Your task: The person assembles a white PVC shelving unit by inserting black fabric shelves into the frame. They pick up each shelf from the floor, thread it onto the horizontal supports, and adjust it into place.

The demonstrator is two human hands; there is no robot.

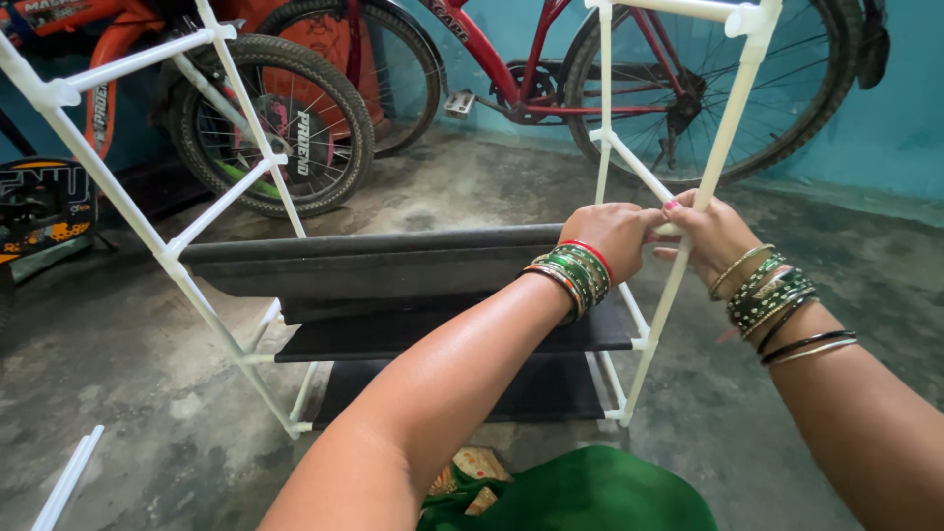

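At the far left edge, loose white tubes (67, 480) are seen lying on the concrete floor (128, 383), and an orange bicycle (285, 108) is parked behind by the teal wall (900, 88). A tilted white plastic rack frame (162, 246) is stood on the floor in the middle of the view, and three dark fabric shelves (374, 261) are stretched across it, one below the other. The top shelf is slung between the left uprights and the right side, where both hands are gathered. The left hand (615, 234), ringed at the wrist by green and red bangles (573, 275), is closed around the frame at a white joint on the right front upright (688, 256), just at the end of the top shelf. Touching it on the right, the right hand (710, 231) is wrapped about the same joint, its fingertips pressed on the tube; green and gold bangles (772, 295) are worn on that wrist. A red bicycle (629, 69) is leaned against the wall behind the frame. Green cloth (580, 492) is seen at the bottom edge, beneath the forearms.
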